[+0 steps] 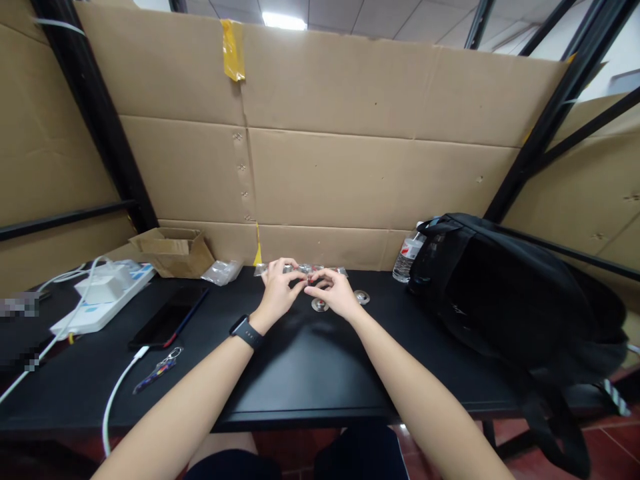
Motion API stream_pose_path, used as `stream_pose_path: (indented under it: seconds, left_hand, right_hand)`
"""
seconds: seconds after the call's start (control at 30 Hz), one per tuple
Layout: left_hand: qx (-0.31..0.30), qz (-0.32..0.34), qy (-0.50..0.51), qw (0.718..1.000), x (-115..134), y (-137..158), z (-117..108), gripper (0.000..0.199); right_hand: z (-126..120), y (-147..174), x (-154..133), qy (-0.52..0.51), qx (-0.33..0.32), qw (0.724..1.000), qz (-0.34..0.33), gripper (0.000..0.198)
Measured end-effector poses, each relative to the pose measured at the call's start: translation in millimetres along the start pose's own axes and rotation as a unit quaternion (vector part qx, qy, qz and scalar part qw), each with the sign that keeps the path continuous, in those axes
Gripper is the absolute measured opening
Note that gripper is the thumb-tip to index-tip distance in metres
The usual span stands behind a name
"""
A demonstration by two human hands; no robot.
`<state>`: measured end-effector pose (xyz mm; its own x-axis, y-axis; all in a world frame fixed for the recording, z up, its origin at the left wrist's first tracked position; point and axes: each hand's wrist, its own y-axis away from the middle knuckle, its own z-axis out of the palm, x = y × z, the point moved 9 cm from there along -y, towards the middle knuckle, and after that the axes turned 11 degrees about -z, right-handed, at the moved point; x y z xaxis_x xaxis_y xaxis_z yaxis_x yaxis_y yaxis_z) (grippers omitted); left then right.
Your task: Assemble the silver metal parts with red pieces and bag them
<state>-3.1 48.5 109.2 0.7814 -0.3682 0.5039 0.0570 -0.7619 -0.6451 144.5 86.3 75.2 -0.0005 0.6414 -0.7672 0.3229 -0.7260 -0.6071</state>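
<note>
Near the back of the black table [320, 380], my left hand [281, 285] and my right hand [339, 291] meet with thumbs and fingertips pinched together. Between them is something small with a hint of red, too small and covered to name. One round silvery metal disc [320, 305] with a red spot lies just below the fingertips. Another metal disc [362, 297] lies right beside my right hand. Behind the fingers, small clear plastic packets [342, 272] are partly hidden. A dark watch [246, 331] is on my left wrist.
Leftward are a phone [170, 317], keychain [159, 370], white power strip [107, 307] with cables, open cardboard box [175, 253] and clear plastic bag [223, 272]. Rightward stand a water bottle [406, 259] and black backpack [510, 300]. Cardboard walls [330, 173] enclose the table.
</note>
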Motion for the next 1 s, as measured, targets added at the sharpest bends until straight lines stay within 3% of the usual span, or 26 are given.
stream_pose_path:
  seconds: [0.27, 0.57, 0.77, 1.0]
  left_hand:
    - [0.002, 0.007, 0.007, 1.0, 1.6, 0.5, 1.1, 0.006]
    - [-0.043, 0.016, 0.029, 0.999, -1.2, -1.6, 7.2, 0.016]
    - [-0.137, 0.05, 0.003, 0.989, -1.5, 6.0, 31.0, 0.017]
    - [-0.177, 0.045, -0.038, 0.983, -5.0, 10.9, 42.7, 0.01]
  right_hand:
    - [-6.7, -6.7, -12.3, 0.115, -0.047, 0.989, -0.074, 0.023]
    - [-2.4, -4.0, -2.0, 0.171, -0.045, 0.982, -0.069, 0.015]
    - [-0.5, -1.7, -0.2, 0.197, -0.081, 0.976, -0.052, 0.009]
    - [4.7, 0.7, -0.7, 0.225, -0.144, 0.961, -0.071, 0.012]
